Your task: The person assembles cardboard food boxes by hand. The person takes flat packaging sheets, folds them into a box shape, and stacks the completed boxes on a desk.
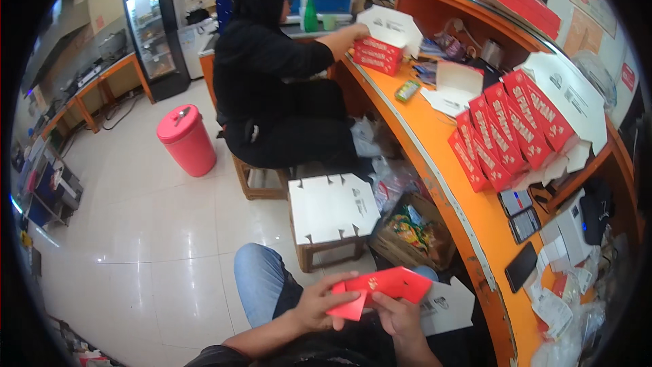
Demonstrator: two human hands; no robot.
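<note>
Over my lap I hold a partly folded red and white cardboard box (402, 284) in both hands. My left hand (324, 304) is closed round a bent red side flap at the box's left end. Lower down, my right hand (397, 314) grips the red wall near its middle, thumb on top. A white panel (447, 307) of the box spreads out to the right, beyond my right hand. Between my knee and the counter stands a stool topped with flat white cardboard blanks (333, 209).
The orange counter (435, 122) curves along the right, bearing stacked red boxes (511, 129), a phone (521, 266) and papers. A co-worker in black (278, 75) sits ahead, one hand at another box stack (377, 54). A crate (415, 231) and a pink bin (187, 141) stand on the floor.
</note>
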